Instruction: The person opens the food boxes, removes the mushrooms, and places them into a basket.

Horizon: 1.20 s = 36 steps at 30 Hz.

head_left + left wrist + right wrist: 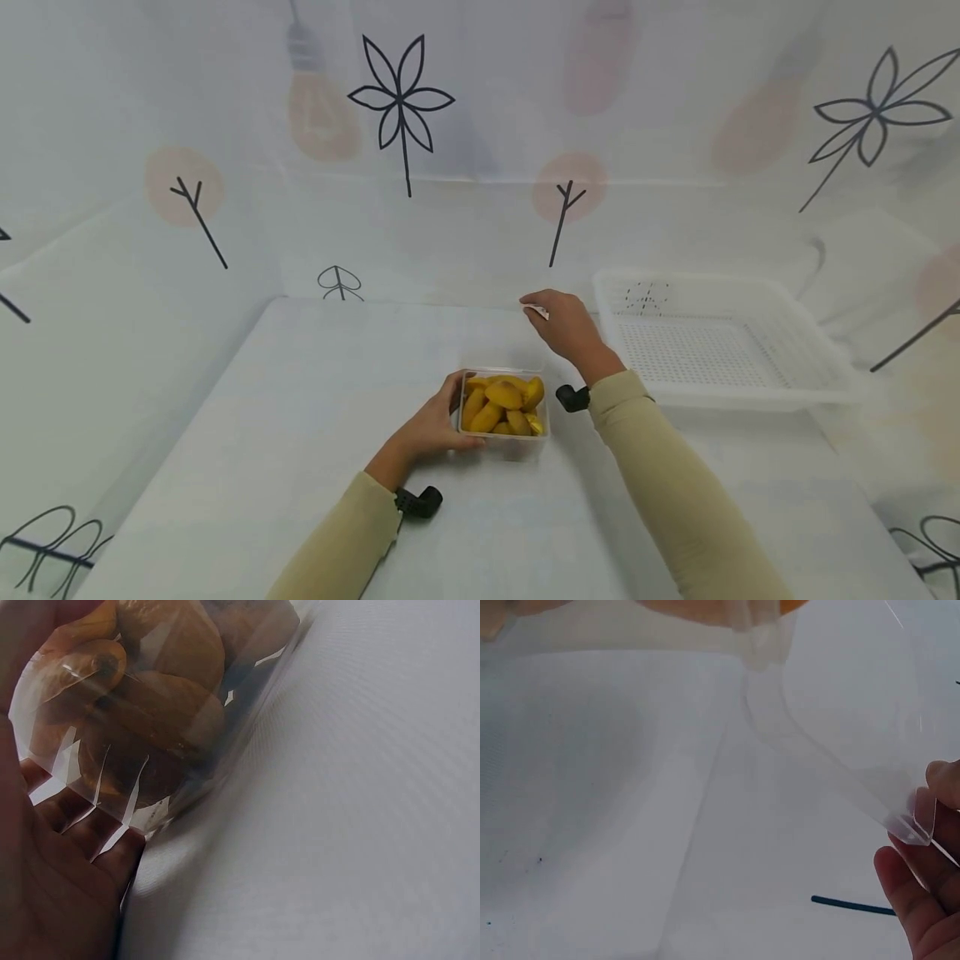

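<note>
A clear plastic box (517,450) stands on the white table, filled with several small yellow oblong pieces (504,393) that look like fruit. My left hand (429,429) grips the box's left side, thumb along the front and fingers round the back. Through the clear wall in the left wrist view, the pieces (150,705) show wrinkled skins. Behind and right of the box, my right hand (564,327) is raised. Between thumb and fingers it pinches the corner of a clear plastic lid (832,761), which is hard to make out in the head view.
A white perforated plastic basket (750,396) sits at the back right of the table (300,392), close beside my right forearm. Behind the table hangs a pale cloth (465,225) printed with leaves and bulbs. Dark wrist cameras (420,502) are strapped to both wrists.
</note>
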Each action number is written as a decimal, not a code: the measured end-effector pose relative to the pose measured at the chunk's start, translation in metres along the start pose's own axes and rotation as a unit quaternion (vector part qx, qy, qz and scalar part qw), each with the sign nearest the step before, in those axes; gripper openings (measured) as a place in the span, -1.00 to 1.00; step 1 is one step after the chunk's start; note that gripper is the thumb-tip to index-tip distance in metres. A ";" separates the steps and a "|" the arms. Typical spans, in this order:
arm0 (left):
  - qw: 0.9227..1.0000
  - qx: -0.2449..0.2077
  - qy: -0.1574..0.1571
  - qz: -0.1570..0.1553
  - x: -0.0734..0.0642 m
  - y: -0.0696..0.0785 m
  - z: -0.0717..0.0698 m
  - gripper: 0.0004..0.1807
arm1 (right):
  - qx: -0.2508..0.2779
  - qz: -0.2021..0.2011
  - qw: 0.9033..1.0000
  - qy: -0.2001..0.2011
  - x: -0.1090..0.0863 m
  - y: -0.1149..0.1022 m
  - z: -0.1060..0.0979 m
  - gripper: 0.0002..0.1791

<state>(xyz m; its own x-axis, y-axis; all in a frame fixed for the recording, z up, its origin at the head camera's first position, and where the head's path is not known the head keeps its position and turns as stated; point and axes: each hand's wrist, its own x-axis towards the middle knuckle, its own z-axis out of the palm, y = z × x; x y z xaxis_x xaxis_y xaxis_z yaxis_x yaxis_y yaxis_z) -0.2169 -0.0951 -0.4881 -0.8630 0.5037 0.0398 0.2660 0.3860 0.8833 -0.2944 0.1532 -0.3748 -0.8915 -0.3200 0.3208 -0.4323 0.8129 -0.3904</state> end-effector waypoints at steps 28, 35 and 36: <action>1.000 0.003 0.001 -0.007 0.001 -0.001 0.000 0.23 | 0.044 -0.071 0.995 0.047 -0.044 -0.012 -0.016 -0.70; 1.000 0.011 0.001 -0.004 0.001 0.000 0.000 0.21 | 0.069 -0.074 0.995 0.009 -0.054 -0.014 -0.011 -0.65; 1.000 0.011 0.001 -0.005 0.001 0.000 0.000 0.21 | 0.070 -0.075 0.995 0.006 -0.055 -0.014 -0.010 -0.64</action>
<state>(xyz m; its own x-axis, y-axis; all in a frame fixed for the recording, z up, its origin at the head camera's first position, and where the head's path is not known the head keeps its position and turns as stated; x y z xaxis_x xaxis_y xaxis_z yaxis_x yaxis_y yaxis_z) -0.2174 -0.0944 -0.4879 -0.8663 0.4985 0.0321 0.2667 0.4074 0.8734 -0.2377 0.1646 -0.3784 -0.8138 -0.4267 0.3944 -0.5763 0.6799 -0.4535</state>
